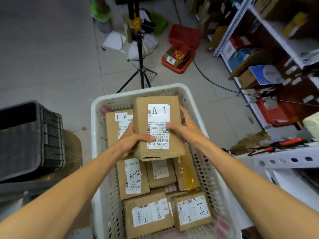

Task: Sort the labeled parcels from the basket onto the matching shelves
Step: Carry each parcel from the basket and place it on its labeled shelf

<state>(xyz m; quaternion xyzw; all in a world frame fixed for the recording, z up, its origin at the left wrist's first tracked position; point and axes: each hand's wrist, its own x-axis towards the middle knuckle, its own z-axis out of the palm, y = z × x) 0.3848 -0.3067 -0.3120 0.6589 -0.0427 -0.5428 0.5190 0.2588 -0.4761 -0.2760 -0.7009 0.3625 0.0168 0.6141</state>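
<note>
Head view: the left hand (130,143) and right hand (187,129) curl their fingers round the brown cardboard A-1 parcel (158,116) over the white plastic basket (96,107); its crushed near end might buckle and slip.

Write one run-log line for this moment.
held: A-1 parcel | left hand: grips left edge | right hand: holds right edge | basket: parcels inside

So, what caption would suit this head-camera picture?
Left hand and right hand hold an A-1 parcel over a white basket of labeled boxes, beside shelves.
</note>
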